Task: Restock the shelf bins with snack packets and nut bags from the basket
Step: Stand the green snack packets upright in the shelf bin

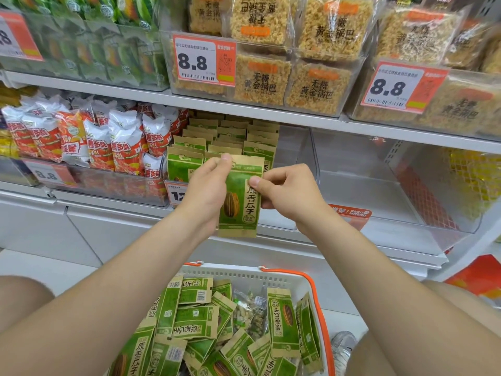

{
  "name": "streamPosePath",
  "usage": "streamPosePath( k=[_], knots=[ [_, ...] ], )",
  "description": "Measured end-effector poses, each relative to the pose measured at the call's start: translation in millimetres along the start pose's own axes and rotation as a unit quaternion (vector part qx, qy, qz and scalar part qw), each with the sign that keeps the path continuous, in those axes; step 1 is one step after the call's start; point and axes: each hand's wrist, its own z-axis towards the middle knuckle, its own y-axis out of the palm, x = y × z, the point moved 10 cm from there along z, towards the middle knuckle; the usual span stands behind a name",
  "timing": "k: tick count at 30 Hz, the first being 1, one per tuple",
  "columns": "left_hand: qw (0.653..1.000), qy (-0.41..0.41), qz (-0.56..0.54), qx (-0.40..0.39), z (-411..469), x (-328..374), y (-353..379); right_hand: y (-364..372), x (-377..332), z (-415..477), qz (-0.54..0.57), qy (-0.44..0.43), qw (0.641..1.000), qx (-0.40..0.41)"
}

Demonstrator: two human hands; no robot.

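Here, two bare hands hold one green sunflower-seed packet up in front of a middle shelf. The left hand pinches the packet's top left corner between thumb and forefinger, fingers closed narrowly on it. The right hand pinches the right edge a little below the top; its other fingers are curled toward the palm.

The packet stands on end, its long axis nearly vertical. The brown top strip is uppermost and leans slightly right, and the printed face with a seed picture faces the person. It hangs just in front of the shelf packets, matching green ones standing upright in about three columns; their exact number cannot be told.

Below, between the person's knees, a white basket with an orange handle holds a loose heap of well over a dozen basket packets of the same green kind, lying at all angles. One clear nut bag lies among them.
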Motion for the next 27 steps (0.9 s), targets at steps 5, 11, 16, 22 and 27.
streamPosePath(
  k=[5,11,16,22,27],
  knots=[
    [0.998,-0.024,-0.054,0.036,4,-3,-10,19,-7,-2,-0.068,-0.048,0.994,-0.070],
    [0.996,0.067,0.065,-0.010,4,19,-2,-6,-32,-6,-0.188,-0.130,0.971,0.069],
    [0.915,0.172,0.364,0.022,6,30,-6,-39,-46,-8,-0.098,-0.189,0.956,0.202],
    [0.719,0.170,0.674,-0.013,1,2,6,-19,-1,35,-0.205,-0.117,0.958,0.163],
    [0.709,0.192,0.678,-0.031,-2,5,7,-11,35,50,-0.211,-0.019,0.965,0.157]
  ],
)
